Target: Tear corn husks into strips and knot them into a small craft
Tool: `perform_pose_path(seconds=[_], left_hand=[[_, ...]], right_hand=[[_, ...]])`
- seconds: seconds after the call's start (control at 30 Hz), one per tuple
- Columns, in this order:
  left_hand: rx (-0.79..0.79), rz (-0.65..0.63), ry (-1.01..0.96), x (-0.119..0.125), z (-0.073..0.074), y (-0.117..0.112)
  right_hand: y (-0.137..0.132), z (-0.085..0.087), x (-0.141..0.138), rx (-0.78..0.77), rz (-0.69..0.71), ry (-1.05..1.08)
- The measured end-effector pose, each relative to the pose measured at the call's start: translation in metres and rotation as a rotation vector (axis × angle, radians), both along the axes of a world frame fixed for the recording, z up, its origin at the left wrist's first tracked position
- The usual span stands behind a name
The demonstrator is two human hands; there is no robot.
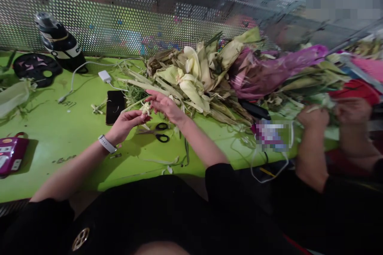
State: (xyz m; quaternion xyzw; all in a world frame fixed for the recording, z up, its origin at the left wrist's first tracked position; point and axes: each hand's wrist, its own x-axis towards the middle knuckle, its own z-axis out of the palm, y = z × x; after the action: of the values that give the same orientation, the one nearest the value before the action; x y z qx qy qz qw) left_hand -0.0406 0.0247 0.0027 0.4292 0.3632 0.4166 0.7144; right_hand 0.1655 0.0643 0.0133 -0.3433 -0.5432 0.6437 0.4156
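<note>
My left hand [127, 124], with a white watch on its wrist, pinches a small pale flower-like piece of corn husk [145, 108] over the table. Beside it, my right hand [168, 108] has its fingers stretched out and apart; I cannot tell whether its fingertips touch the piece. Under my hands lie scissors [155, 132] with black handles, blades spread. A dark phone [115, 105] rests just behind my left hand. Beyond my right hand spreads a big heap of corn husks [196, 81], pale yellow and brown.
The green table [86, 107] ends at a perforated metal screen [119, 20]. A dark bottle [64, 44], a black palette-shaped tray [37, 69], a white charger [104, 76] and a purple box [13, 154] stand left. Right are a pink plastic bag [269, 69] and another person's hands [314, 117].
</note>
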Motion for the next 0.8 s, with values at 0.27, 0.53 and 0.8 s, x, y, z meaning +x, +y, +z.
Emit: perform_pose_path(seconds=[0.27,0.53,0.8], left_hand=[[0.017,0.166,0.061,0.006,0.002,-0.002],[0.063,-0.018,0.175,0.000,-0.006,0.000],[-0.012,-0.010,0.069,-0.004,0.002,0.001]], right_hand=[[-0.008,-0.003,-0.014,0.070,-0.112,-0.091],[-0.001,-0.004,-0.013,0.075,-0.134,-0.112],[0.001,-0.006,-0.012,0.101,-0.136,-0.090]])
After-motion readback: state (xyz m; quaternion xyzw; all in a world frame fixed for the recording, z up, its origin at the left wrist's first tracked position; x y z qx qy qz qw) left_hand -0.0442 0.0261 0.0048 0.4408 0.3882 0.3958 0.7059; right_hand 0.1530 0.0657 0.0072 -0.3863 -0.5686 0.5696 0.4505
